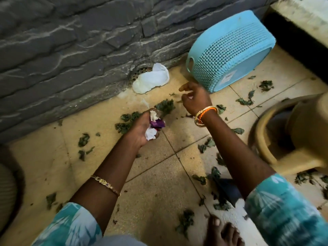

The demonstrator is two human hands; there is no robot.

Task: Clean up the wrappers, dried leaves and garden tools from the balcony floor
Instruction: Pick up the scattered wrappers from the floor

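Left hand (142,126) at frame centre, fingers curled round a crumpled bundle of wrappers (155,126), white and purple, kept bunched in the palm, probably so one hand stores the pickings while the other gathers. Right hand (193,98) just above and right of centre, holding nothing, fingers loosely bent and partly spread, forefinger stretched toward the white wrapper (151,79) lying against the foot of the grey stone wall (71,50), over a floor drain. Likely next target, that one. Dried leaves (165,106) scattered across the tiled floor (159,174), thickest between the two hands and along the right side. Blue plastic basket (229,50) tipped on its side in the upper right, apart from both hands; perhaps the collecting bin, cannot tell. No garden tools clearly identifiable. Most of the cleanup ahead, judging by the litter.
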